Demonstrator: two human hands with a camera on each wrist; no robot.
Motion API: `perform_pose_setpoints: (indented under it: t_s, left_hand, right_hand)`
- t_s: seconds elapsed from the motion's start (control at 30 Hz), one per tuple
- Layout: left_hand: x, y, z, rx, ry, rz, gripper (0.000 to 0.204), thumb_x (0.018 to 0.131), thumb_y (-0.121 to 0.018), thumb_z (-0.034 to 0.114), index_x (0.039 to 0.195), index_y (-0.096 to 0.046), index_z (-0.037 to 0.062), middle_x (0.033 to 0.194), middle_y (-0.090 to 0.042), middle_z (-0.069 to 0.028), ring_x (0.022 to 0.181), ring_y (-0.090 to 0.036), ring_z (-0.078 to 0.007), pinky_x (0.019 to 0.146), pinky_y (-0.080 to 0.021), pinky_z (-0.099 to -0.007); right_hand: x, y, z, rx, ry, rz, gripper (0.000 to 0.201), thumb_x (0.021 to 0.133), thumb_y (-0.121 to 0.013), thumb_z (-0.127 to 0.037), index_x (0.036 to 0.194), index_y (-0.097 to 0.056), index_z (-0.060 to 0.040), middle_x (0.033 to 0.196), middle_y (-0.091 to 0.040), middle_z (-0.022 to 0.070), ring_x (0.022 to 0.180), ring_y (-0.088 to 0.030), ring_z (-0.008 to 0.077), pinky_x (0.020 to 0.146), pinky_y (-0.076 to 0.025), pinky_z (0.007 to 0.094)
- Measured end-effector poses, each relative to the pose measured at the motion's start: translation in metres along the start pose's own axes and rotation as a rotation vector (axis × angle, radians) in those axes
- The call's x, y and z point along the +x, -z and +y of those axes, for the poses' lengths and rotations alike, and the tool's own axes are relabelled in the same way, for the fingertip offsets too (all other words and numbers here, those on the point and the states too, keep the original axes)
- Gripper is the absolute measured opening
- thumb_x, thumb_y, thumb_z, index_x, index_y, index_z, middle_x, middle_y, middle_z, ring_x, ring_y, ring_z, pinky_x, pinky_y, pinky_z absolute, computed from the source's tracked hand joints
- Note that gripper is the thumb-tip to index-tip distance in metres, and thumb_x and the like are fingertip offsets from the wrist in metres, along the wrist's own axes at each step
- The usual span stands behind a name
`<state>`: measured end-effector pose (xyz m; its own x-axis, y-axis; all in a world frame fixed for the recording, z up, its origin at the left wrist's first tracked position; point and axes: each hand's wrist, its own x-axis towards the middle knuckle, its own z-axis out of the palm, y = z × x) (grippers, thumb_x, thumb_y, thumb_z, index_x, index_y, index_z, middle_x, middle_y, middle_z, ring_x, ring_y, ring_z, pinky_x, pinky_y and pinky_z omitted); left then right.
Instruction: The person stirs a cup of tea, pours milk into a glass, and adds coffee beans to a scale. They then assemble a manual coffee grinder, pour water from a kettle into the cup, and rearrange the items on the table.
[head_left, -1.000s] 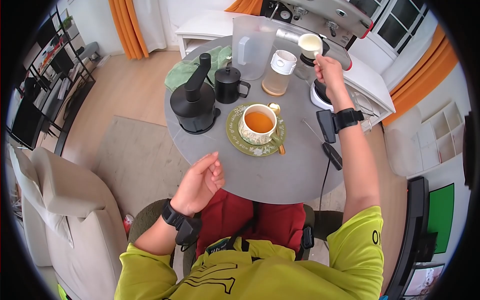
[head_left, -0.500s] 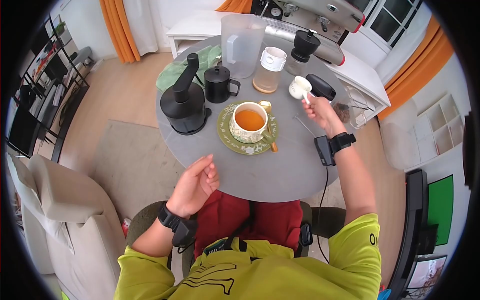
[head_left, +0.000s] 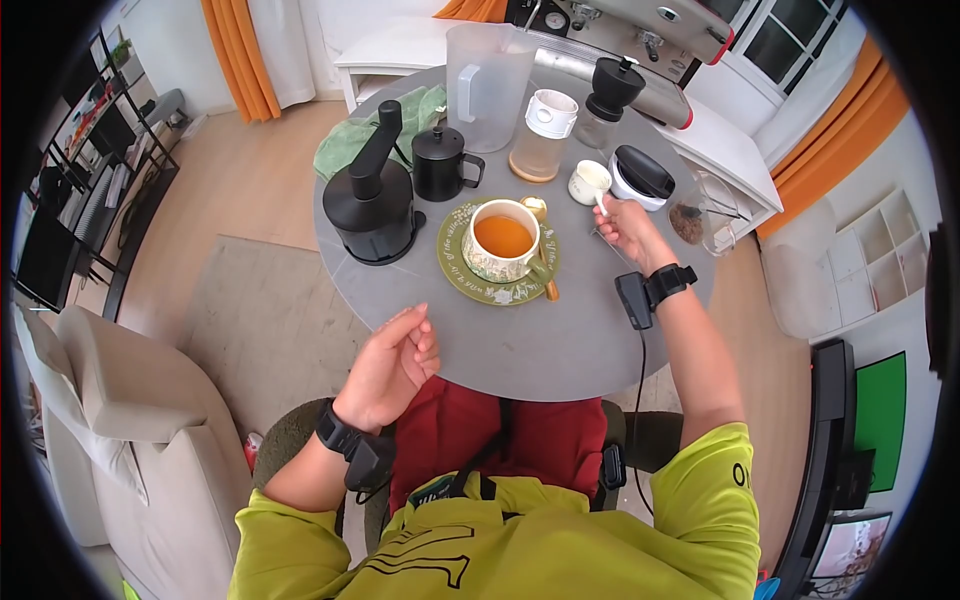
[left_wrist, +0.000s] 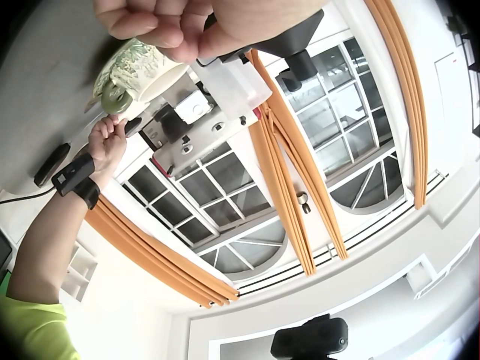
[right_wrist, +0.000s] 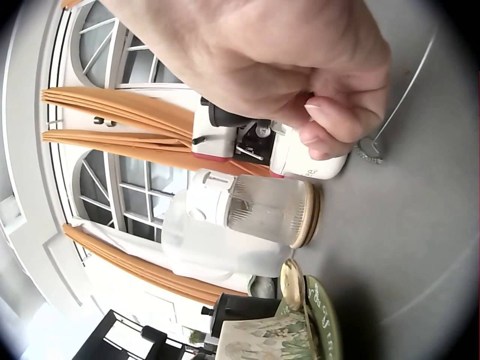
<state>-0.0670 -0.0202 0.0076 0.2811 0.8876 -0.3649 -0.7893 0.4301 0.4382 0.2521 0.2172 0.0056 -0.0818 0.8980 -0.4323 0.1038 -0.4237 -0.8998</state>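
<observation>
Right fingers (head_left: 607,213) grip white cup (head_left: 584,188); teacup (head_left: 484,261) holds orange liquid (head_left: 503,237).

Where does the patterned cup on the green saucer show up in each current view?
Head: patterned cup slightly above the picture's middle, on the green saucer.
Left wrist: patterned cup at upper left, appearing tilted, just below the fingers of the left hand.
Right wrist: patterned cup at the bottom, left of the saucer's edge, cut off by the frame.
Shared landmark: orange curtains, visible in all three.
</observation>
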Motion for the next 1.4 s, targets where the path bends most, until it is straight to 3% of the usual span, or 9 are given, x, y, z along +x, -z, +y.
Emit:
perform_pose_setpoints:
  t_s: [0.3, 0.4, 0.47, 0.57, 0.63, 0.67, 0.77, 1.27, 1.4]
  left_hand:
    - [0.000, -0.002, 0.000, 0.008, -0.001, 0.004, 0.021, 0.096, -0.055, 0.022, 0.080, -0.050, 0.0088, 0.066, -0.046, 0.0011, 0.060, -0.040, -0.0084, 0.057, -0.035, -0.0227]
    - [-0.001, -0.002, 0.000, 0.015, -0.009, -0.004, 0.021, 0.096, -0.055, 0.022, 0.080, -0.050, 0.0090, 0.066, -0.046, 0.0015, 0.060, -0.041, -0.0081, 0.057, -0.035, -0.0225]
    - [-0.002, -0.004, 0.000, 0.023, -0.010, -0.004, 0.021, 0.096, -0.055, 0.022, 0.080, -0.049, 0.0092, 0.066, -0.045, 0.0017, 0.060, -0.041, -0.0079, 0.057, -0.035, -0.0224]
    - [-0.002, -0.006, -0.001, 0.036, -0.001, 0.024, 0.024, 0.098, -0.049, 0.022, 0.078, -0.051, 0.0088, 0.064, -0.044, 0.0018, 0.060, -0.039, -0.0088, 0.057, -0.036, -0.0228]
    - [-0.003, -0.005, -0.001, 0.028, -0.004, 0.021, 0.021, 0.096, -0.055, 0.021, 0.080, -0.049, 0.0094, 0.067, -0.047, 0.0019, 0.060, -0.042, -0.0077, 0.057, -0.036, -0.0226]
    - [-0.002, -0.004, 0.000, 0.030, -0.008, 0.020, 0.021, 0.096, -0.055, 0.021, 0.080, -0.049, 0.0094, 0.067, -0.047, 0.0019, 0.060, -0.042, -0.0077, 0.057, -0.036, -0.0226]
    - [-0.002, -0.002, 0.001, 0.033, -0.023, 0.006, 0.021, 0.096, -0.054, 0.021, 0.080, -0.049, 0.0093, 0.067, -0.047, 0.0019, 0.060, -0.042, -0.0078, 0.057, -0.036, -0.0225]
    - [-0.004, -0.004, 0.002, 0.011, -0.017, -0.036, 0.020, 0.097, -0.053, 0.021, 0.080, -0.050, 0.0090, 0.067, -0.047, 0.0019, 0.061, -0.042, -0.0079, 0.058, -0.036, -0.0228]
    - [-0.004, -0.003, 0.002, 0.021, -0.010, -0.020, 0.021, 0.097, -0.053, 0.021, 0.080, -0.050, 0.0092, 0.068, -0.047, 0.0020, 0.062, -0.042, -0.0079, 0.059, -0.036, -0.0231]
  right_hand:
    - [-0.008, 0.008, -0.009, -0.247, 0.022, -0.003, 0.038, 0.098, -0.049, -0.039, 0.091, -0.055, -0.0018, 0.070, -0.052, 0.0040, 0.050, -0.038, 0.0071, 0.040, -0.028, 0.0211]
    - [-0.011, 0.009, -0.029, -0.461, 0.081, 0.136, 0.042, 0.090, -0.061, -0.043, 0.095, -0.054, -0.0018, 0.073, -0.054, 0.0050, 0.056, -0.045, 0.0095, 0.045, -0.035, 0.0241]
    - [-0.001, 0.006, -0.048, -0.592, 0.590, 0.439, 0.047, 0.082, -0.072, -0.039, 0.102, -0.054, -0.0008, 0.077, -0.057, 0.0043, 0.066, -0.053, 0.0134, 0.056, -0.044, 0.0283]
    - [-0.003, -0.010, -0.092, -0.481, 0.597, 0.303, 0.055, 0.077, -0.077, -0.034, 0.113, -0.052, 0.0004, 0.090, -0.059, 0.0073, 0.081, -0.056, 0.0162, 0.072, -0.048, 0.0294]
    - [-0.001, -0.028, -0.110, -0.577, 0.815, 0.208, 0.066, 0.078, -0.076, -0.030, 0.128, -0.044, -0.0014, 0.109, -0.056, 0.0125, 0.096, -0.056, 0.0192, 0.081, -0.047, 0.0298]
    - [-0.002, -0.038, -0.117, -0.575, 0.820, 0.207, 0.066, 0.078, -0.076, -0.030, 0.128, -0.044, -0.0014, 0.109, -0.056, 0.0125, 0.096, -0.056, 0.0192, 0.081, -0.047, 0.0298]
    - [0.007, -0.058, -0.129, -0.761, 0.681, 0.089, 0.090, 0.073, -0.079, -0.030, 0.142, -0.030, -0.0005, 0.140, -0.038, 0.0229, 0.130, -0.040, 0.0313, 0.106, -0.035, 0.0376]
    - [0.035, -0.082, -0.125, -0.898, 0.609, 0.196, 0.089, 0.069, -0.079, -0.023, 0.142, -0.033, -0.0021, 0.140, -0.042, 0.0229, 0.128, -0.044, 0.0341, 0.106, -0.037, 0.0382]
    - [0.033, -0.085, -0.120, -0.860, 0.713, 0.244, 0.085, 0.070, -0.078, -0.023, 0.141, -0.036, -0.0036, 0.138, -0.044, 0.0229, 0.127, -0.045, 0.0349, 0.105, -0.037, 0.0384]
